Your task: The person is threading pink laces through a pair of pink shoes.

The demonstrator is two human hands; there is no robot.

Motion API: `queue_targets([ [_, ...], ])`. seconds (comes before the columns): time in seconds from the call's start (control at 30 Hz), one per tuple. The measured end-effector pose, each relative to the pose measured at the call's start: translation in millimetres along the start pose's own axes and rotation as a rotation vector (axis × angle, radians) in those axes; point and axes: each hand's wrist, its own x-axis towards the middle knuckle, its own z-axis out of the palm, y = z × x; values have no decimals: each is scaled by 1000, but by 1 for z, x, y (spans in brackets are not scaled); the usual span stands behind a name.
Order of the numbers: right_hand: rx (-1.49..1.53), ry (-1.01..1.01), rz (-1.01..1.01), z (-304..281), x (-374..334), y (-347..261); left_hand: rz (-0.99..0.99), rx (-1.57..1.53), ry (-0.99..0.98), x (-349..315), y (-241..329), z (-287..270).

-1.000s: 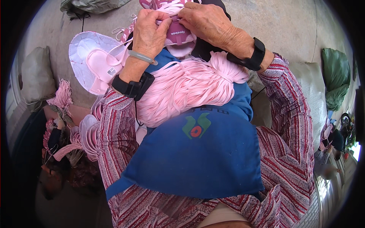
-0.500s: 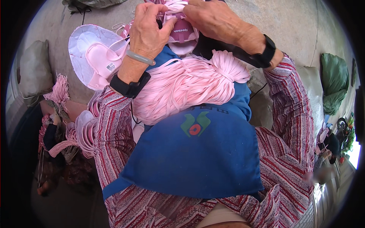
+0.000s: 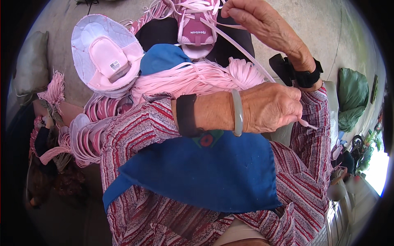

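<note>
A pink and mauve shoe upper [image 3: 198,35] lies at the top centre, with pale pink shoelace threaded across it. One long strand of the shoelace [image 3: 242,48] stretches from the upper down to my left hand [image 3: 273,107]. That hand crosses in front of my body, closed, with the lace's tip poking out past the fingers. Up and to the right, my right hand [image 3: 264,26] is raised beside the upper with curled fingers. Another lace strand runs to its underside, where the grip is partly hidden. A bundle of pink laces [image 3: 176,80] rests on my lap, partly behind my left arm.
Left of the bundle sits a pale shoe upper [image 3: 107,53] showing its lining. Below it are stacked pink uppers [image 3: 88,137]. My blue apron [image 3: 205,176] covers my front. A grey sack [image 3: 30,63] stands far left, a green sack [image 3: 353,98] far right.
My left hand has left the shoe upper and swung down to the right, drawing a lace strand out. My right hand has shifted right, off the upper. More of the upper now shows.
</note>
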Motion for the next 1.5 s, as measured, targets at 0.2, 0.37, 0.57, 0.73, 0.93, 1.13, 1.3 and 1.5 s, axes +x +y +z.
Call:
queue_targets([
  [0.2, -331, 111, -6, 16, 9, 21, -561, -175, 326, -38, 13, -69],
  [0.37, -578, 340, -349, 30, 18, 22, -613, 288, 652, -75, 3, -117],
  [0.57, -612, 292, -169, 35, 19, 45, -503, 860, 660, -63, -32, -136],
  [0.73, -736, 293, -139, 38, 17, 32, -402, 934, 621, -58, -42, -140],
  [0.93, -880, 127, -73, 43, 34, 25, -418, 1050, 463, -59, -39, -149],
  [1.13, -744, 225, -111, 42, 30, 36, -317, 1069, 498, -57, -43, -148],
  [1.3, -596, 309, -76, 49, 24, 34, -350, 1280, 302, -51, -32, -156],
  [1.5, -438, 337, -36, 49, 28, 32, -362, 1276, 330, -55, -35, -150],
])
